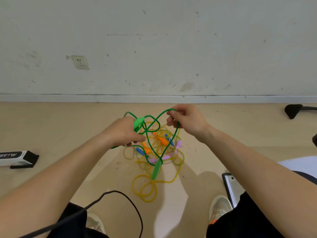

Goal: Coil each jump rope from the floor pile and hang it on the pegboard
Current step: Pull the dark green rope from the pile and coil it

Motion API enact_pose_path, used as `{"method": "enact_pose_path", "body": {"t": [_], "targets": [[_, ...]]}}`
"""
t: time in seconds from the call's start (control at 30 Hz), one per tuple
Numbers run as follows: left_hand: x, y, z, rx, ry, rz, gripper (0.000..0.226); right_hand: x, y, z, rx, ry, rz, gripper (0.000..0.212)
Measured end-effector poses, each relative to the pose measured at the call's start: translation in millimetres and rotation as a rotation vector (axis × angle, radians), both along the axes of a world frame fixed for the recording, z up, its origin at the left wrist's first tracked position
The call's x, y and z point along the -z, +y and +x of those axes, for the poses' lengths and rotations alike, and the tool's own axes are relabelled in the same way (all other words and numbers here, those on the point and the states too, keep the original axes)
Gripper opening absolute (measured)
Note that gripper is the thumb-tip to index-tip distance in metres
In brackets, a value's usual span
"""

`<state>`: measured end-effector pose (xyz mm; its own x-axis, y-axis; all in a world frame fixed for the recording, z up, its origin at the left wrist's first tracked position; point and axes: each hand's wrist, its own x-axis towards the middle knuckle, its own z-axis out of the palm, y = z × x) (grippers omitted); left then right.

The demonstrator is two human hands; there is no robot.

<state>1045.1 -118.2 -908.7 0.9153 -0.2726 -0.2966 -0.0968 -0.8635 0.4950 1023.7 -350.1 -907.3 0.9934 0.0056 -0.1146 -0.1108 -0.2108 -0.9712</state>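
A pale beige floor (51,127) runs up to a scuffed white wall. Nearest the camera, a black cable (130,200) arcs over the floor between two light shoes, the left shoe (96,222) and the right shoe (219,208). Just beside the right shoe lies a flat grey panel (233,188) with a dark rim.

Beyond the shoes, loose yellow cord loops (145,188) form the near edge of the pile (161,143) of ropes, where orange handles (162,140), blue handles (140,151) and lilac handles (178,144) are tangled together. Over the pile hangs the green jump rope (154,152), one green handle (156,170) dangling at its low end.

The left hand (123,133) is curled round the rope's other handle (138,123). The right hand (187,120), a little farther off, pinches the green cord at the top of a raised loop, and the cord crosses itself between the two hands.

Toward the floor's left edge sits a white and black box (17,159); toward the far right corner, a black object (292,110). Behind runs the grey skirting (137,98), then the wall (171,48) with a socket (80,62) at its left.
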Motion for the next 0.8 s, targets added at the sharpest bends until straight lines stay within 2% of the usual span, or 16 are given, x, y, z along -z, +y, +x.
{"method": "enact_pose_path", "body": {"t": [0.03, 0.07, 0.17, 0.2, 0.27, 0.37, 0.43, 0.47, 0.53, 0.57, 0.63, 0.7, 0.8], "targets": [[3, -1, 0, 0.023, -0.02, 0.074, 0.032, 0, 2, -1, 0.013, -0.003, -0.006, 0.014], [5, -1, 1, 0.039, -0.055, 0.154, 0.032, 1, 2, 0, 0.025, -0.038, -0.097, 0.014], [6, 5, 5, 0.023, -0.132, 0.364, 0.021, 4, -4, 3, -0.069, -0.215, -0.746, 0.014], [7, 8, 6, 0.006, -0.124, 0.401, 0.019, 5, -6, 4, -0.119, -0.212, -0.936, 0.012], [6, 14, 10, -0.033, -0.083, 0.441, 0.018, 10, -10, 5, -0.163, -0.096, -1.072, 0.006], [6, 20, 14, -0.076, -0.007, 0.436, 0.02, 18, -21, 10, -0.082, 0.049, -1.087, 0.006], [9, 20, 17, -0.071, 0.049, 0.367, 0.02, 20, -31, 12, 0.003, 0.157, -0.975, 0.031], [11, 19, 18, -0.065, 0.078, 0.322, 0.02, 21, -35, 12, 0.029, 0.241, -0.794, 0.046], [13, 17, 19, -0.043, 0.115, 0.286, 0.019, 22, -34, 9, 0.038, 0.426, -0.335, 0.056], [13, 16, 18, -0.024, 0.119, 0.308, 0.019, 22, -32, 9, 0.048, 0.446, -0.158, 0.054], [16, 17, 14, 0.021, 0.134, 0.406, 0.02, 25, -29, 11, 0.096, 0.331, -0.002, 0.04], [23, 20, 8, 0.08, 0.198, 0.529, 0.019, 29, -29, 15, 0.168, 0.148, -0.128, 0.025], [33, 22, 4, 0.09, 0.32, 0.547, 0.02, 35, -37, 18, 0.154, 0.028, -0.587, 0.016]]}}
